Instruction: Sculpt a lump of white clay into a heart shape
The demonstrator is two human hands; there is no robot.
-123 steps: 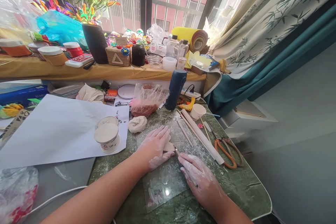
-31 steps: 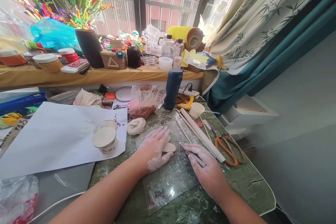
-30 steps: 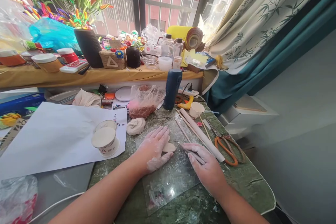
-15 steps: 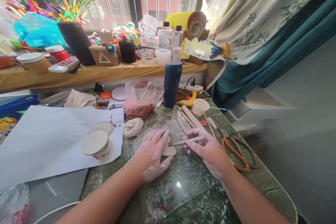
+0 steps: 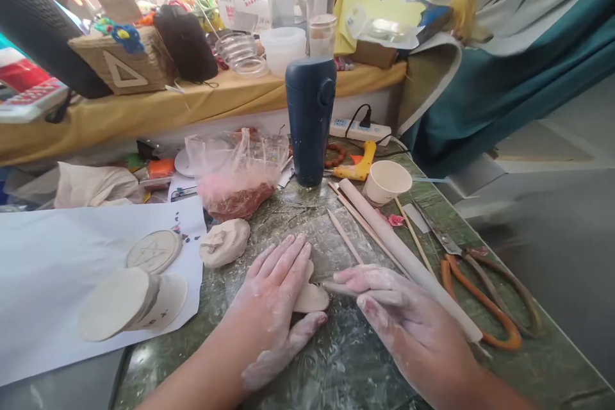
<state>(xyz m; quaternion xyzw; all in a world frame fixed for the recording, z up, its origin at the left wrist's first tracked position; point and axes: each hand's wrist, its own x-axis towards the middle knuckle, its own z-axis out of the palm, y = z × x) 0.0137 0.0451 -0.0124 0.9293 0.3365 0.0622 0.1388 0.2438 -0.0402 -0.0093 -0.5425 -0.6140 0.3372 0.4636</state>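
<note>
My left hand [image 5: 269,301], dusted white, lies flat with its fingers stretched out over a pale piece of clay [image 5: 312,299]. The rounded end of that clay shows between thumb and forefinger; the rest is under the palm. To the right, my right hand [image 5: 413,320] is closed on a thin grey modelling tool [image 5: 339,288], its tip pointing left at the clay and close to its edge. Both hands are over a clear, smeared sheet [image 5: 336,359] on the dark green tabletop. A lump of pale clay [image 5: 225,243] sits just beyond my left hand.
A rolling pin [image 5: 408,256], a pointed stick [image 5: 344,236] and scissors [image 5: 480,295] lie to the right. Behind stand a paper cup [image 5: 388,180], a blue bottle [image 5: 311,122] and a bag of reddish clay [image 5: 240,195]. White paper [image 5: 43,256] at left bears clay discs [image 5: 154,251].
The view has moved closer and tilted down. My right hand has turned, its fingers now straighter along the tool. My left hand stays flat on the clay.
</note>
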